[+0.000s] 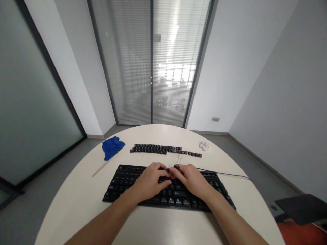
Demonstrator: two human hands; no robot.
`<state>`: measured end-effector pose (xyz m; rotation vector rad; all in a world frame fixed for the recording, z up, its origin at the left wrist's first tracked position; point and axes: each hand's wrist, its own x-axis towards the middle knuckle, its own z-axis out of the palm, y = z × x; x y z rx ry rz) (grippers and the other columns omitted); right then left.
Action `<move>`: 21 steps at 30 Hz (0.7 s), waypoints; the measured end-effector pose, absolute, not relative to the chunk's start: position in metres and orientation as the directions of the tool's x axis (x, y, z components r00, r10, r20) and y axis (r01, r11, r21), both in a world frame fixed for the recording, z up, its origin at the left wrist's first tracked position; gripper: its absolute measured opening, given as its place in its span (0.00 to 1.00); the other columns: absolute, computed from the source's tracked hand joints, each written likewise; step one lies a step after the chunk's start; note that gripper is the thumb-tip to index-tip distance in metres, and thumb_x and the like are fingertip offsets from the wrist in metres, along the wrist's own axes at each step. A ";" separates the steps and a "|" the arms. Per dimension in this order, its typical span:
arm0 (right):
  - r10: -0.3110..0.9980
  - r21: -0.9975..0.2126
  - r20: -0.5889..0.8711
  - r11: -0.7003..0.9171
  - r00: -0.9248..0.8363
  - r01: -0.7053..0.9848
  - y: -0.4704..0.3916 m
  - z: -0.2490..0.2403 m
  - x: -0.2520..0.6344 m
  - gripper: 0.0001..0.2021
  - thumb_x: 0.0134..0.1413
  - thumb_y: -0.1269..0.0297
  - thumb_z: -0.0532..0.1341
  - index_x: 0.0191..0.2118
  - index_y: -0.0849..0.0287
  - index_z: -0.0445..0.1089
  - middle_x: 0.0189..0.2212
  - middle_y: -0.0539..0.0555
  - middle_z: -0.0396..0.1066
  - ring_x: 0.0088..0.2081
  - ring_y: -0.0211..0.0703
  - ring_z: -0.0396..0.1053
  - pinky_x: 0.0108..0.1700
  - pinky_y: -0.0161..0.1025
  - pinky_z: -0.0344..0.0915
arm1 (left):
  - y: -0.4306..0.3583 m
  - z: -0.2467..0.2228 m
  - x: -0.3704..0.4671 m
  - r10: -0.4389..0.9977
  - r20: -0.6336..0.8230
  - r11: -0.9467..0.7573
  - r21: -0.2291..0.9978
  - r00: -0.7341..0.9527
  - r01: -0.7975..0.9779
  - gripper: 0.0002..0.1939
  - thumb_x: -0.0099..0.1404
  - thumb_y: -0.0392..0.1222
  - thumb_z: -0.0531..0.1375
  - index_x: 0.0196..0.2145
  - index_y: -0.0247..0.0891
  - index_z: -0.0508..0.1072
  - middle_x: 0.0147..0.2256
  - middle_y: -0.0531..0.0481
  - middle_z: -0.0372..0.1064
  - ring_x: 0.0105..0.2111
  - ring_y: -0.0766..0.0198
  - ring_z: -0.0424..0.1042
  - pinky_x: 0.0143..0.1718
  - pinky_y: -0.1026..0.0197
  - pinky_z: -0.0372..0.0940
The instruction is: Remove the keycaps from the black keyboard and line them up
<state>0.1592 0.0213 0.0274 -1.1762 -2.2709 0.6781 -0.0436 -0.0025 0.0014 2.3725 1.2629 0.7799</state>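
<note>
A black keyboard (178, 201) lies across the round table in front of me. My left hand (152, 180) rests over its middle, fingers bent and apart, with the index fingertip near a small dark piece at the upper key row. My right hand (191, 177) is beside it, thumb and index finger pinched on a small black key cap (176, 167). A thin wire tool (180, 159) sticks up behind the right fingers; its lower end is hidden. Loose black key caps (150, 148) stand in rows beyond the keyboard.
On the pale table (76, 190), a blue cloth (112, 147) and a thin stick (102, 167) lie at the left. Crumpled white tissue (204, 145) sits at the back right. A black cable (230, 174) runs right. A dark chair part (302, 207) stands beyond the right edge.
</note>
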 end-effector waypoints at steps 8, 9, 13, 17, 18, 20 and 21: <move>0.859 -0.812 0.130 0.379 -0.495 0.444 0.030 0.018 0.162 0.23 0.65 0.48 0.51 0.32 0.60 0.74 0.28 0.54 0.78 0.32 0.45 0.75 0.38 0.37 0.68 | -0.003 0.003 -0.042 0.842 0.317 -0.539 0.533 0.437 0.653 0.10 0.65 0.45 0.62 0.44 0.47 0.78 0.47 0.48 0.70 0.49 0.56 0.66 0.54 0.50 0.62; 0.859 -0.818 0.133 0.377 -0.494 0.435 0.031 0.017 0.162 0.23 0.66 0.48 0.51 0.32 0.60 0.74 0.28 0.54 0.78 0.32 0.44 0.75 0.38 0.37 0.68 | -0.003 0.002 -0.042 0.840 0.322 -0.542 0.529 0.436 0.654 0.10 0.65 0.45 0.62 0.44 0.47 0.78 0.47 0.47 0.70 0.48 0.56 0.66 0.54 0.50 0.62; 0.857 -0.777 0.166 0.418 -0.488 0.470 0.028 0.018 0.163 0.23 0.66 0.49 0.50 0.33 0.58 0.74 0.28 0.53 0.78 0.32 0.44 0.75 0.39 0.37 0.67 | -0.004 0.000 -0.041 0.832 0.350 -0.555 0.506 0.431 0.660 0.10 0.64 0.44 0.62 0.43 0.45 0.78 0.47 0.47 0.70 0.49 0.56 0.67 0.54 0.51 0.62; 0.847 -0.727 0.182 0.457 -0.499 0.512 0.023 0.024 0.162 0.22 0.66 0.50 0.50 0.32 0.58 0.75 0.28 0.52 0.78 0.31 0.44 0.74 0.38 0.37 0.65 | -0.006 0.003 -0.039 0.813 0.363 -0.582 0.493 0.454 0.647 0.09 0.65 0.42 0.62 0.42 0.44 0.77 0.47 0.48 0.71 0.49 0.57 0.67 0.54 0.53 0.62; 0.842 -0.719 0.190 0.469 -0.505 0.513 0.023 0.024 0.162 0.22 0.66 0.50 0.51 0.31 0.58 0.75 0.28 0.52 0.78 0.31 0.44 0.74 0.37 0.36 0.65 | -0.007 0.004 -0.039 0.810 0.365 -0.586 0.496 0.459 0.640 0.08 0.65 0.41 0.62 0.42 0.44 0.77 0.47 0.48 0.71 0.49 0.57 0.67 0.54 0.53 0.62; 0.836 -0.708 0.210 0.487 -0.507 0.511 0.022 0.025 0.161 0.22 0.66 0.51 0.52 0.30 0.58 0.75 0.28 0.52 0.77 0.31 0.43 0.73 0.37 0.36 0.64 | -0.008 0.006 -0.039 0.804 0.366 -0.594 0.507 0.468 0.625 0.07 0.65 0.41 0.61 0.42 0.43 0.76 0.46 0.48 0.72 0.49 0.57 0.67 0.54 0.54 0.62; 0.835 -0.707 0.218 0.492 -0.505 0.508 0.022 0.025 0.161 0.22 0.66 0.52 0.52 0.30 0.58 0.76 0.27 0.52 0.77 0.30 0.43 0.73 0.37 0.36 0.64 | -0.008 0.007 -0.039 0.802 0.367 -0.597 0.512 0.471 0.618 0.07 0.65 0.40 0.61 0.42 0.42 0.75 0.46 0.48 0.72 0.49 0.57 0.67 0.53 0.54 0.62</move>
